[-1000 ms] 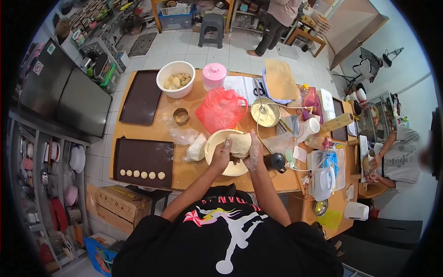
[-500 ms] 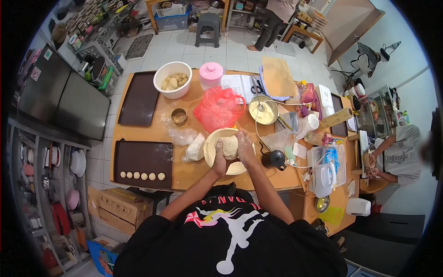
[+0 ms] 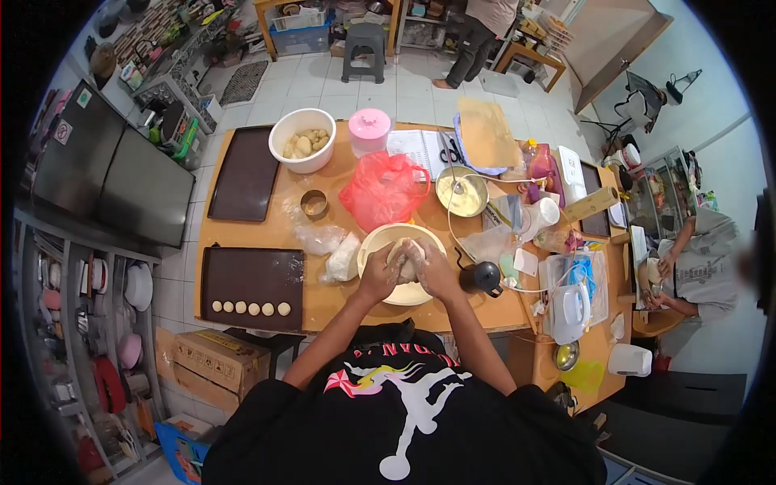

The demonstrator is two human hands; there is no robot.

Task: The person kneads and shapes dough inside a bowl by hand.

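A cream bowl (image 3: 411, 295) stands at the table's near edge in front of me. Over it, my left hand (image 3: 379, 274) and my right hand (image 3: 435, 271) are closed together round a lump of dough (image 3: 408, 253). Much of the dough is hidden behind the floury fingers. To the left, a dark baking tray (image 3: 250, 275) bears a row of small dough balls (image 3: 254, 309) along its near side. Beside the bowl, a whitish plastic bag (image 3: 343, 257) lies on the tabletop.
Behind the bowl is a red plastic bag (image 3: 378, 192). A white tub (image 3: 302, 141) of dough pieces, a metal ring (image 3: 314, 204) and a bowl of pale filling (image 3: 461, 192) stand farther back. A black jug (image 3: 482, 280) is close on the right; another person (image 3: 703, 263) works beyond.
My hands have drawn together and wrapped round the dough, which showed as a broad lump between them before. The bowl now looks more level and rounder.
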